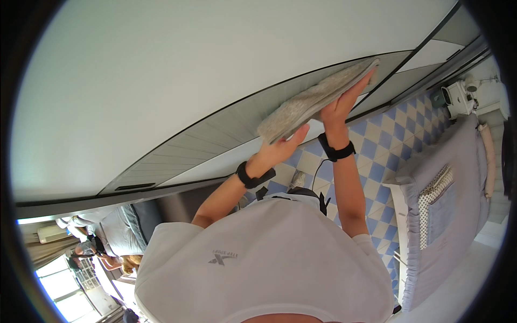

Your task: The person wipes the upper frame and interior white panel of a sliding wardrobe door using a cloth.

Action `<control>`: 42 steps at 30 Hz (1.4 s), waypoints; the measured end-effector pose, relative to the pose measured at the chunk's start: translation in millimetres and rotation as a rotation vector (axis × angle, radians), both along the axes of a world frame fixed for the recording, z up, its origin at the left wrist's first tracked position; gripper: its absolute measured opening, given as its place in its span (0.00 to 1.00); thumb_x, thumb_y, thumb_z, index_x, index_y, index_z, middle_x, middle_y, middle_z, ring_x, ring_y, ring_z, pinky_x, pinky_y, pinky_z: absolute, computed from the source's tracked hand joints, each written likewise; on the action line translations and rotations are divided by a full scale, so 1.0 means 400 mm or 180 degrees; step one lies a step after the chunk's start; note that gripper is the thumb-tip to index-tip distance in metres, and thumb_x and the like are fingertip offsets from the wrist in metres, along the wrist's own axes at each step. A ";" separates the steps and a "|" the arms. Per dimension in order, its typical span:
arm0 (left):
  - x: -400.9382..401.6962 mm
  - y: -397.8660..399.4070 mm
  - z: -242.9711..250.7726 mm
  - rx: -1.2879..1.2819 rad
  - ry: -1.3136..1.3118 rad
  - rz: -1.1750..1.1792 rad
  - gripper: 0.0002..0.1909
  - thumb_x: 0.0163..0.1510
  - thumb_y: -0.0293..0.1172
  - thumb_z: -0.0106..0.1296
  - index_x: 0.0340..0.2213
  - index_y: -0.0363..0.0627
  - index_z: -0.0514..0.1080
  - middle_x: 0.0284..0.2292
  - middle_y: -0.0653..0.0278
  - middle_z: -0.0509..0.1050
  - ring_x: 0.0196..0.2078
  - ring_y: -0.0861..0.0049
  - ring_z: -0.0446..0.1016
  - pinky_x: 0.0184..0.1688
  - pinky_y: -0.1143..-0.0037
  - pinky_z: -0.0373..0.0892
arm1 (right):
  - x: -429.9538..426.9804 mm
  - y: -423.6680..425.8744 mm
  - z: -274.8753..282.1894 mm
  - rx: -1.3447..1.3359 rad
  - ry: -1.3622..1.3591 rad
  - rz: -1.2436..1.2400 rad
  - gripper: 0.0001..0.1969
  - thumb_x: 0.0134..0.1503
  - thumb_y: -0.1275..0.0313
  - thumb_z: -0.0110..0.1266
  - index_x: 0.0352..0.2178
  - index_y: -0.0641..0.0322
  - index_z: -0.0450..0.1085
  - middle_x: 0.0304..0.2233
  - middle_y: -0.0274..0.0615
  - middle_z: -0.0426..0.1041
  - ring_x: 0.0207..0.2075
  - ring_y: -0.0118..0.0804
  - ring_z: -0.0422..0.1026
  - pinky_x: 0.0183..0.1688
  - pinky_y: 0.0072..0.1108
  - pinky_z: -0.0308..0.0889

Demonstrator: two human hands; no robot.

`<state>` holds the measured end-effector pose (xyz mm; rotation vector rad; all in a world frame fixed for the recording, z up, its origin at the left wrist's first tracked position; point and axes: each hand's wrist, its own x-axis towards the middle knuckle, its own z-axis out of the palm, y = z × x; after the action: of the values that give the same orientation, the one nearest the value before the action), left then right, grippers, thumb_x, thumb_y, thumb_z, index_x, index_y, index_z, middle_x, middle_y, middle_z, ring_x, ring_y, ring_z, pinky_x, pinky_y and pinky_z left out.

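Observation:
A thick, folded beige-grey fleecy cloth (pixel 319 101) stands on edge close to the grey ribbed panel (pixel 218 137) of a large wardrobe door. My right hand (pixel 343 105) lies flat along the upper end of the cloth, fingers stretched towards its far corner. At the lower end, my left hand (pixel 280 150) holds the cloth's near edge, with its thumb pointing outward and most of its fingers hidden. Black straps circle both wrists. Whether the cloth touches the panel I cannot tell.
Above the panel spreads the glossy white door surface (pixel 181 72). A bed (pixel 452 226) with a folded patterned textile (pixel 436 206) stands to the right on blue-and-white checked tiles (pixel 373 149). A white appliance (pixel 459 99) is farther off. People (pixel 91 246) are near a window at lower left.

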<state>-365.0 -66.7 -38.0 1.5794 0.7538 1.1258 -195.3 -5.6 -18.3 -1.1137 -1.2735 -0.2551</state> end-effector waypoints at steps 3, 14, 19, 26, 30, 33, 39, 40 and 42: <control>0.123 0.042 0.029 0.0072 -0.0537 -0.0043 0.14 0.51 0.24 0.56 0.41 0.37 0.71 0.38 0.65 0.74 0.39 0.84 0.70 0.39 0.80 0.68 | 0.113 0.028 0.009 0.0158 -0.0074 -0.0030 0.41 0.61 0.52 0.35 0.60 0.79 0.32 0.63 0.62 0.38 0.65 0.55 0.40 0.64 0.37 0.35; 0.261 0.095 0.102 -0.1046 -0.0771 -0.0506 0.25 0.60 0.49 0.45 0.45 0.36 0.68 0.40 0.67 0.71 0.41 0.83 0.65 0.44 0.79 0.64 | 0.239 0.056 -0.065 -0.0237 0.0658 0.0049 0.44 0.59 0.45 0.37 0.62 0.67 0.30 0.62 0.55 0.36 0.65 0.49 0.38 0.64 0.38 0.36; 0.182 0.064 0.048 -0.1196 -0.0675 -0.0066 0.24 0.61 0.46 0.43 0.46 0.35 0.68 0.42 0.65 0.71 0.43 0.80 0.65 0.47 0.78 0.63 | 0.125 0.005 -0.079 -0.0433 0.1148 0.0384 0.46 0.57 0.44 0.39 0.62 0.65 0.30 0.63 0.55 0.34 0.65 0.50 0.37 0.64 0.38 0.35; -0.160 -0.074 0.001 -0.0695 -0.0601 0.0976 0.21 0.61 0.42 0.45 0.43 0.33 0.69 0.40 0.61 0.72 0.41 0.77 0.68 0.45 0.77 0.64 | -0.223 -0.064 -0.050 -0.0248 0.0553 0.0342 0.46 0.58 0.52 0.43 0.60 0.78 0.28 0.63 0.64 0.30 0.65 0.55 0.33 0.64 0.39 0.32; -0.436 -0.134 -0.137 0.0600 -0.0210 0.2231 0.16 0.61 0.35 0.40 0.41 0.33 0.70 0.43 0.63 0.72 0.47 0.75 0.69 0.51 0.76 0.62 | -0.468 -0.119 -0.044 -0.0198 0.0295 0.0814 0.44 0.57 0.62 0.44 0.59 0.81 0.25 0.63 0.65 0.28 0.65 0.53 0.31 0.64 0.38 0.28; -0.636 -0.134 -0.152 0.0653 -0.2204 0.2600 0.12 0.60 0.33 0.43 0.37 0.39 0.72 0.38 0.64 0.74 0.44 0.77 0.70 0.48 0.75 0.64 | -0.640 -0.159 -0.058 -0.0172 0.0225 0.1403 0.46 0.55 0.64 0.47 0.59 0.82 0.24 0.62 0.67 0.32 0.65 0.53 0.35 0.64 0.38 0.32; -0.841 -0.208 -0.024 0.0857 -0.2148 0.2703 0.18 0.61 0.40 0.38 0.38 0.38 0.71 0.40 0.62 0.74 0.43 0.75 0.70 0.47 0.75 0.64 | -0.897 -0.234 -0.071 -0.0574 0.0289 0.1977 0.45 0.47 0.68 0.57 0.57 0.83 0.40 0.49 0.70 0.61 0.48 0.67 0.64 0.50 0.42 0.59; -0.848 -0.217 -0.029 0.0864 -0.2138 0.2673 0.18 0.61 0.40 0.38 0.38 0.38 0.71 0.40 0.62 0.74 0.43 0.75 0.70 0.47 0.75 0.64 | -0.924 -0.242 -0.078 -0.0807 0.0168 0.2044 0.43 0.47 0.68 0.58 0.57 0.81 0.42 0.47 0.69 0.63 0.46 0.66 0.65 0.48 0.43 0.61; -0.826 -0.233 -0.046 0.0620 -0.2180 0.3383 0.19 0.62 0.40 0.37 0.44 0.38 0.68 0.45 0.60 0.70 0.48 0.74 0.67 0.50 0.72 0.62 | -0.965 -0.252 -0.089 -0.0532 -0.0002 0.1873 0.42 0.47 0.68 0.58 0.57 0.79 0.44 0.47 0.67 0.64 0.45 0.64 0.66 0.47 0.44 0.62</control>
<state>-695.6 -159.8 -56.3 0.7409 1.0300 2.3932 -581.4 -106.3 -53.9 -0.8281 -1.5827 0.2966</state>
